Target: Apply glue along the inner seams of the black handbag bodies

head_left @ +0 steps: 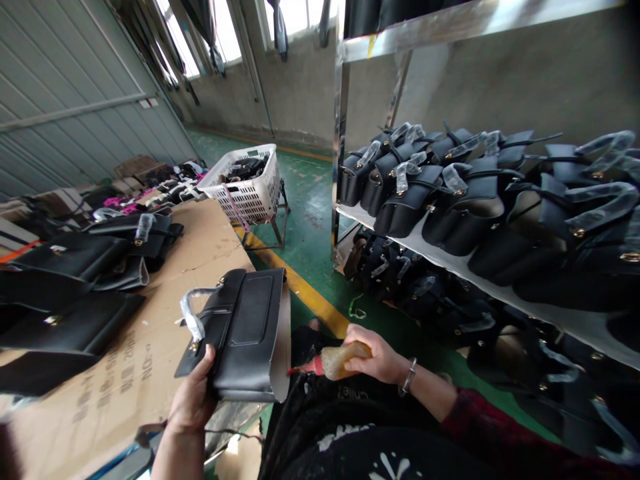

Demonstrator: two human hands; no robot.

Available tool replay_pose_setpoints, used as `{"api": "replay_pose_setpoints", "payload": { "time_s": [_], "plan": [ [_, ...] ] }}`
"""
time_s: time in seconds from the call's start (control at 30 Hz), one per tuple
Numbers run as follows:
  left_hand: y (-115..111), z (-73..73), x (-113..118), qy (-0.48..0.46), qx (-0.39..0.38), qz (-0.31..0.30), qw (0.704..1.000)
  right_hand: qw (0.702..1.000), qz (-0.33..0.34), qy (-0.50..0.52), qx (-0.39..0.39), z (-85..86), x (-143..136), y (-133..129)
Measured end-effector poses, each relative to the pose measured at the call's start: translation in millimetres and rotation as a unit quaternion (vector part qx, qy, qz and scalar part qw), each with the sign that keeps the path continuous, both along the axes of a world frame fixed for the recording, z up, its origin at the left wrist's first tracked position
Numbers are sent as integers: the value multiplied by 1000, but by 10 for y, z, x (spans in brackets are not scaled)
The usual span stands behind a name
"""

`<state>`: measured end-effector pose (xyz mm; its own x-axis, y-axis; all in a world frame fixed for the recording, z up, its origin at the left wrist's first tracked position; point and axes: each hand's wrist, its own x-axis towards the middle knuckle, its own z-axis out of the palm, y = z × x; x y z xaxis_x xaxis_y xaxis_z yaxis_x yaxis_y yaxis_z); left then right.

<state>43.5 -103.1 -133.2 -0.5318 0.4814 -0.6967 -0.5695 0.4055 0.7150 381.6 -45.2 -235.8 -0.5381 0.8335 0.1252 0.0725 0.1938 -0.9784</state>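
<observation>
A black handbag (253,320) lies tilted over the table edge, its plastic-wrapped handle (191,313) toward the left. My left hand (195,390) grips it near the lower left corner, thumb on top and the other fingers hidden underneath. In my right hand (367,357) is a squeeze glue bottle (336,361), yellowish with a red nozzle. The nozzle points left, its tip at the pale open edge (281,347) of the bag; I cannot tell whether it touches.
Several black bag pieces (75,287) lie on the cardboard-covered table (200,230) at left. Beyond it, a white basket (255,193) stands on a metal frame. Along the right, a metal rack (340,153) holds many black handbags (460,207). A green strip (356,308) lies on the floor.
</observation>
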Motion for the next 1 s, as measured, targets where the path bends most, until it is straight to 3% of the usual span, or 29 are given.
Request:
{"api": "replay_pose_setpoints", "payload": {
  "time_s": [0.17,0.43,0.73,0.9,1.0],
  "plan": [
    [12,14,24,6,11,-1,1000,999,14,18,-23,-7,37,-61],
    [0,-39,3,15,18,-1,1000,998,-66,5,-21,-3,-11,-41],
    [11,-33,40,19,34,3,999,995,5,22,-96,-78,-14,-215],
    [12,-14,50,21,47,5,999,996,-72,-3,-60,-16,-38,-107],
    [20,-14,50,18,45,1,999,996,-75,-11,-41,-12,-60,-51]
  ]
}}
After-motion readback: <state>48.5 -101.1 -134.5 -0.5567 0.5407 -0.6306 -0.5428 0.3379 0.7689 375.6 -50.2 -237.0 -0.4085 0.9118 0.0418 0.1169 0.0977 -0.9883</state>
